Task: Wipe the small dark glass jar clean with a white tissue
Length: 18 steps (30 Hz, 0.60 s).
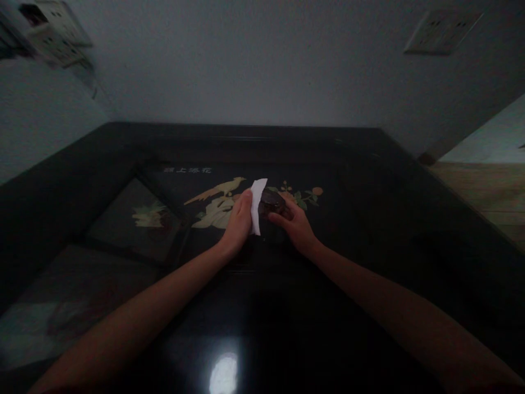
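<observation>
Over the dark glossy table (262,284), my left hand (239,221) holds a piece of white tissue (256,205) upright, its fingers mostly hidden behind it. The tissue's right side meets a small dark brown, shiny, rounded object (272,201) whose kind I cannot make out in the dim light. My right hand (296,224) grips that object from the right, thumb in front and fingers over the far side. Both hands are close together near the middle of the view.
Beneath the hands the tabletop carries a bird picture (221,189), flowers (309,197) and pale lettering (187,170). A grey wall (246,71) rises behind the table. Wall sockets (443,33) are at upper right, more sockets (57,44) at upper left. Wooden flooring (484,186) shows at right.
</observation>
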{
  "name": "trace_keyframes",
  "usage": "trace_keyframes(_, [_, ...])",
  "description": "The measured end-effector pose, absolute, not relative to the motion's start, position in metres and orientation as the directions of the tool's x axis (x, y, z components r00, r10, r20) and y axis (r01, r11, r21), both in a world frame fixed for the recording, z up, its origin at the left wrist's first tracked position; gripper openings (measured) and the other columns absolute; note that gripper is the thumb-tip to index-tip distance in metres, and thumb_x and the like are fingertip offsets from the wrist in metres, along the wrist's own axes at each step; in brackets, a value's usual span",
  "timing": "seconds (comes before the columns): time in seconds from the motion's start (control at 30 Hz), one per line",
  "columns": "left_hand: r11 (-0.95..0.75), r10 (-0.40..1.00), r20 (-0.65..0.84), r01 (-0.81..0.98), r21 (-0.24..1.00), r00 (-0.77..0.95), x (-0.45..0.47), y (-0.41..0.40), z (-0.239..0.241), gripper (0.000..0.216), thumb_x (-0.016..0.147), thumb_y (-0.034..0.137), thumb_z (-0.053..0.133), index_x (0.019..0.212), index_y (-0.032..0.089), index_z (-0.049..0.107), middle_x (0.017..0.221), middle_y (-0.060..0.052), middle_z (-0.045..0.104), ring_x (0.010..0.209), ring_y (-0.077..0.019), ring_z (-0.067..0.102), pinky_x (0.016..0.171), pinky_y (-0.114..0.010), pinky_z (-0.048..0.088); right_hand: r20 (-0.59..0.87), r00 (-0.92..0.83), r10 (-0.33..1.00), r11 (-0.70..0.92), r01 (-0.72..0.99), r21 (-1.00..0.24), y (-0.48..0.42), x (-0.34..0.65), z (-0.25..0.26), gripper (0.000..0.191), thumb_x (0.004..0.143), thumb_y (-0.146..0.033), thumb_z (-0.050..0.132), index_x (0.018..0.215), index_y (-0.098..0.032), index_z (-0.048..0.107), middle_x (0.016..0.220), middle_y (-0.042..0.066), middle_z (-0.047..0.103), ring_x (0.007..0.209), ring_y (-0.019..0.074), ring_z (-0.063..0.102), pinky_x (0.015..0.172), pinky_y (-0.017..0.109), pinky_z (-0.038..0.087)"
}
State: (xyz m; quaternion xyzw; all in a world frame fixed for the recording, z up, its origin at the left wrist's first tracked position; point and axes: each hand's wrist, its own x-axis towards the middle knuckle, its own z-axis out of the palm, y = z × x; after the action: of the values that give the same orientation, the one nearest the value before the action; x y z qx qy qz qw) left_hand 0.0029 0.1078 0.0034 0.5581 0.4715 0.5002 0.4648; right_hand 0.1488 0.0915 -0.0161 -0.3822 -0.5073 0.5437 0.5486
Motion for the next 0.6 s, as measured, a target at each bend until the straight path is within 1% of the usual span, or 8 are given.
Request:
trace_keyframes(0.07, [-0.247,0.969,0.245,0.099,0.964,0.035,0.006,0.1,0.005,0.049,0.095,0.052,0.032,0.124,0.02,0.056,0.13,-0.011,0.059,0.123,-0.0247,0.052,0.109,-0.043,0.036,0.145,-0.108,0.983,0.117,-0.232,-0.966,0.093,0.148,-0.018,0.052,0.064,-0.042,0.08,0.11,-0.026,0.063,0.114,0.005,0.069,0.109,0.0255,0.063,0.101,0.047,0.047])
trace_keyframes(0.13, [-0.356,0.934,0.352,0.144,0.923,0.053,0.01,0.09,0.005,0.049,0.095,0.048,0.034,0.134,0.022,0.048,0.144,-0.009,0.047,0.135,-0.0225,0.04,0.115,-0.041,0.026,0.156,-0.088,0.984,0.128,-0.263,-0.956,0.094,0.148,-0.02,0.048,0.067,-0.043,0.078,0.11,-0.025,0.063,0.114,0.005,0.069,0.109,0.025,0.063,0.101,0.046,0.047])
trace_keyframes(0.23, [-0.451,0.892,0.434,0.186,0.873,0.125,0.013,0.079,0.006,0.051,0.097,0.043,0.034,0.144,0.023,0.035,0.155,-0.008,0.031,0.143,-0.0205,0.026,0.119,-0.04,0.016,0.164,-0.052,0.985,0.14,-0.306,-0.942,0.095,0.148,-0.021,0.045,0.072,-0.045,0.074,0.11,-0.024,0.063,0.113,0.006,0.07,0.11,0.0249,0.063,0.099,0.044,0.048])
trace_keyframes(0.3, [-0.485,0.873,0.461,0.186,0.854,0.161,0.013,0.076,0.007,0.052,0.097,0.042,0.034,0.146,0.024,0.032,0.157,-0.007,0.026,0.145,-0.0202,0.022,0.12,-0.04,0.013,0.164,-0.046,0.985,0.142,-0.312,-0.939,0.095,0.148,-0.02,0.046,0.072,-0.045,0.073,0.111,-0.024,0.063,0.112,0.006,0.07,0.11,0.0252,0.062,0.098,0.044,0.049])
trace_keyframes(0.37, [-0.48,0.874,0.457,0.161,0.862,0.164,0.012,0.078,0.009,0.052,0.096,0.043,0.036,0.145,0.024,0.035,0.156,-0.007,0.027,0.144,-0.0206,0.023,0.12,-0.04,0.014,0.17,-0.048,0.984,0.147,-0.317,-0.937,0.094,0.147,-0.018,0.045,0.072,-0.044,0.074,0.111,-0.023,0.063,0.111,0.006,0.07,0.11,0.0251,0.062,0.098,0.043,0.049])
trace_keyframes(0.43, [-0.419,0.905,0.402,0.126,0.899,0.137,0.01,0.084,0.01,0.05,0.096,0.044,0.036,0.141,0.023,0.041,0.153,-0.007,0.035,0.141,-0.0218,0.03,0.118,-0.04,0.019,0.174,-0.058,0.983,0.148,-0.312,-0.939,0.093,0.148,-0.015,0.044,0.071,-0.043,0.075,0.109,-0.023,0.064,0.11,0.006,0.07,0.109,0.0249,0.063,0.099,0.044,0.048])
trace_keyframes(0.53, [-0.25,0.967,0.245,0.077,0.965,0.067,0.005,0.099,0.009,0.048,0.095,0.047,0.035,0.129,0.02,0.055,0.141,-0.009,0.051,0.131,-0.0245,0.045,0.114,-0.044,0.03,0.158,-0.091,0.983,0.131,-0.255,-0.958,0.09,0.148,-0.012,0.047,0.066,-0.041,0.078,0.107,-0.024,0.064,0.11,0.005,0.07,0.105,0.0246,0.064,0.098,0.045,0.049])
trace_keyframes(0.6, [-0.134,0.989,0.132,0.026,0.991,0.066,0.002,0.109,0.009,0.049,0.094,0.05,0.033,0.117,0.019,0.063,0.127,-0.011,0.063,0.12,-0.0267,0.056,0.107,-0.046,0.039,0.145,-0.13,0.981,0.115,-0.212,-0.97,0.089,0.148,-0.012,0.052,0.063,-0.04,0.081,0.11,-0.026,0.063,0.111,0.004,0.07,0.105,0.0246,0.065,0.099,0.046,0.049])
